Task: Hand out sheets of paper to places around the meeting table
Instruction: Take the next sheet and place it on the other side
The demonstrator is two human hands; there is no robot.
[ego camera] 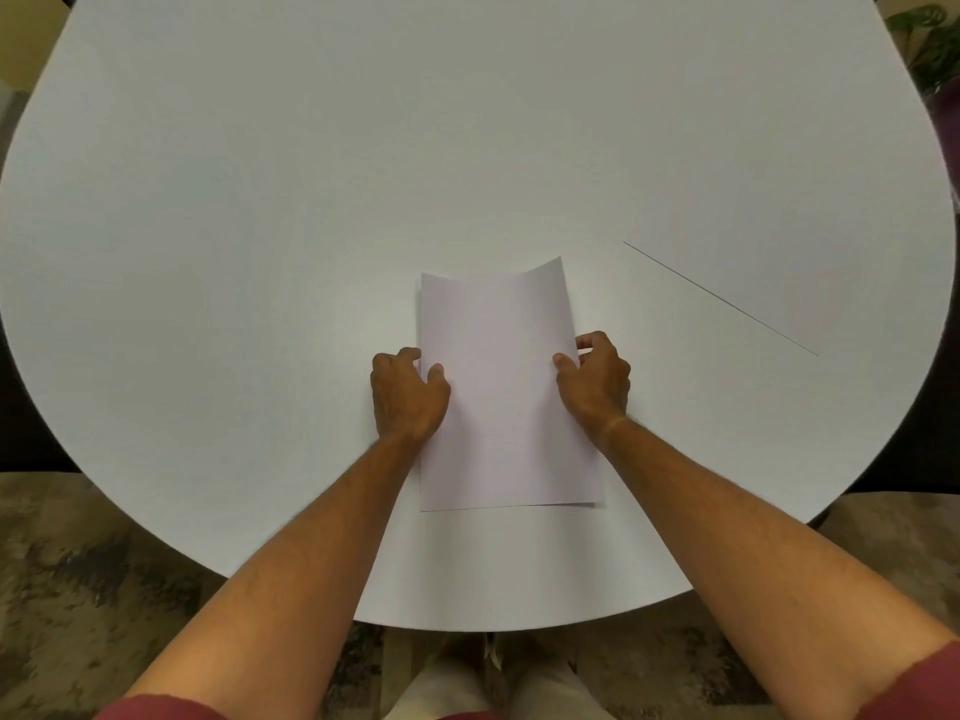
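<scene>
A stack of white paper sheets [506,387] lies on the round white table [311,200], close to its near edge. My left hand [408,394] grips the stack's left edge, thumb on top. My right hand [595,379] pinches the right edge of the top sheet, which curls up at its far right corner. Another white sheet [779,272] lies flat on the table to the right, hard to tell from the tabletop apart from its dark near edge.
A green potted plant [930,44] stands beyond the table's far right edge. Patterned carpet [78,589] shows below the near edge, and my legs are under the table.
</scene>
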